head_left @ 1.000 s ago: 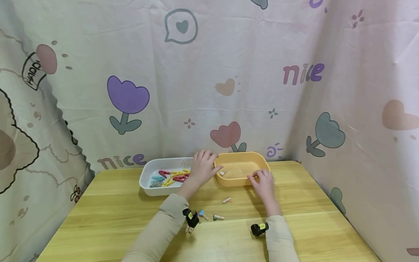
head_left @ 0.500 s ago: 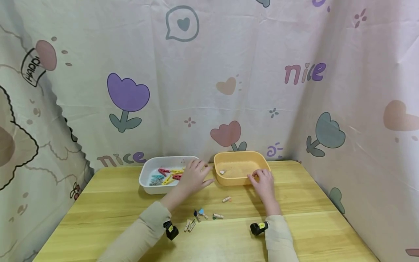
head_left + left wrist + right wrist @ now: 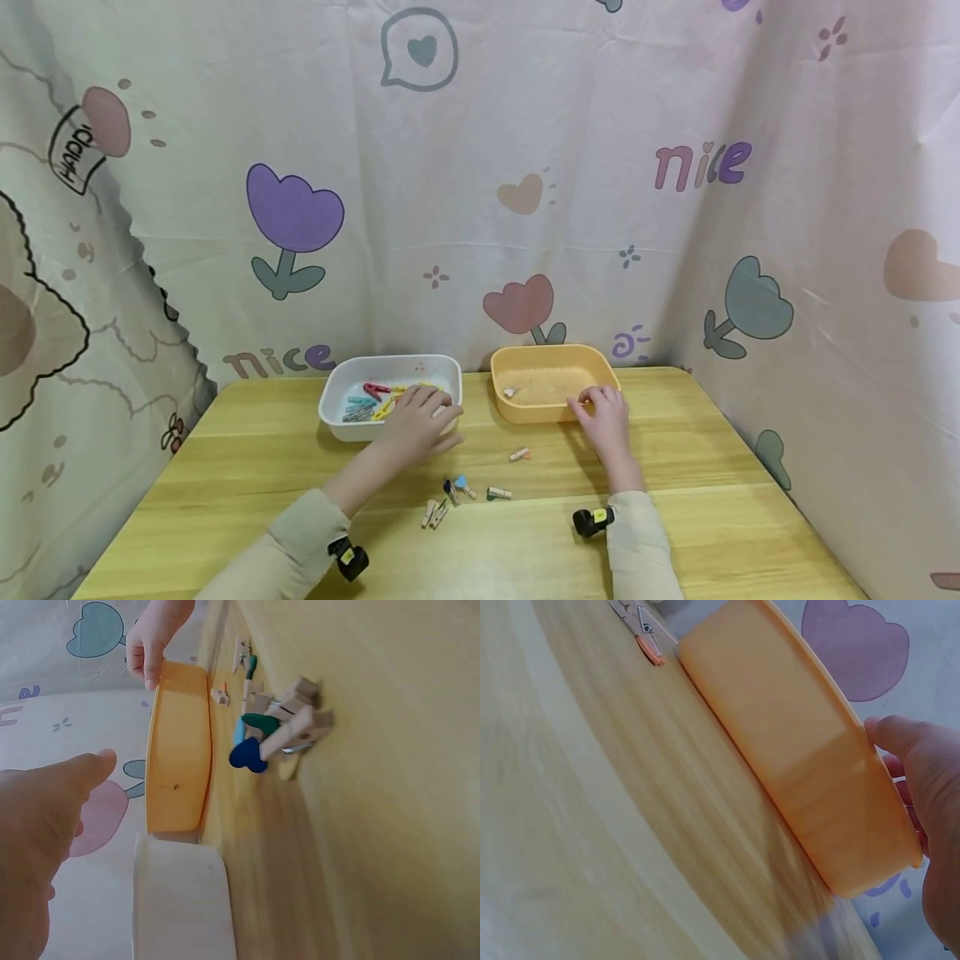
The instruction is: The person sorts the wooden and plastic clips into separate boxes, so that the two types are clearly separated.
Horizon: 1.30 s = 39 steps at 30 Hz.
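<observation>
My left hand is over the front right part of the white bin, fingers loosely bent and nothing seen in them. Its thumb points out to the side in the left wrist view. My right hand pinches the front rim of the yellow bin, thumb outside and fingers over the inner side. A small clothespin with a white top lies in that bin's left part. On the table lie several small wooden clothespins, among them one with a dark blue heart and one with an orange top.
Plastic clips in red, yellow and teal lie in the white bin, partly behind my left hand. Both bins stand near the wooden table's back edge, against a printed curtain.
My left hand has moved left and toward me, from the gap beside the yellow bin to the white bin's front right corner. My right hand stays at the yellow bin's rim.
</observation>
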Motion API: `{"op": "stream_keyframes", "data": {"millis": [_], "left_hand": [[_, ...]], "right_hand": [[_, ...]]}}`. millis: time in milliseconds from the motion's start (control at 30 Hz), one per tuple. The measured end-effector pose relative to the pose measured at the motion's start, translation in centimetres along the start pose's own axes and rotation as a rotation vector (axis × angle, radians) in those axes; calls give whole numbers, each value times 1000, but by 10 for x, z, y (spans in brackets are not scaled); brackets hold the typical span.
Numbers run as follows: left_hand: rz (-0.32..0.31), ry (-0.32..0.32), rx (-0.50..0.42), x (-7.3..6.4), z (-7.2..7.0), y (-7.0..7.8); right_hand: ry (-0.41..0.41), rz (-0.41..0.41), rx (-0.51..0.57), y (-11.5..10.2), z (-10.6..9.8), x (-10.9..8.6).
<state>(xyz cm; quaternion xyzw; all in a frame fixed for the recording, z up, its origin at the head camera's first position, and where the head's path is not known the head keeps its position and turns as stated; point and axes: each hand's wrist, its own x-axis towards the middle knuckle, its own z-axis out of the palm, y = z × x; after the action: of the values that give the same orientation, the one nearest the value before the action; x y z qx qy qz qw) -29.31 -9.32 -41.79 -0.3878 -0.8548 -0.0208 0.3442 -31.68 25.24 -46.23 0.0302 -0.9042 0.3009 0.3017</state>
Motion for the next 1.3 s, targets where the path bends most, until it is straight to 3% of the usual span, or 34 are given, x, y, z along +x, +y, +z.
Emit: {"op": "stream_keyframes", "data": {"millis": [200, 433, 700, 933, 1300], "left_hand": [[5, -89, -24, -22, -9, 0], [88, -158, -45, -42, -14, 7], [133, -245, -93, -61, -19, 15], [179, -216, -96, -73, -19, 20], [200, -270, -131, -83, -17, 24]], "right_hand": [[0, -10, 1, -2, 0, 0], [2, -10, -10, -1, 0, 1], [-19, 4, -3, -3, -1, 0], [-18, 15, -4, -1, -1, -1], [-10, 10, -9, 2, 0, 1]]}}
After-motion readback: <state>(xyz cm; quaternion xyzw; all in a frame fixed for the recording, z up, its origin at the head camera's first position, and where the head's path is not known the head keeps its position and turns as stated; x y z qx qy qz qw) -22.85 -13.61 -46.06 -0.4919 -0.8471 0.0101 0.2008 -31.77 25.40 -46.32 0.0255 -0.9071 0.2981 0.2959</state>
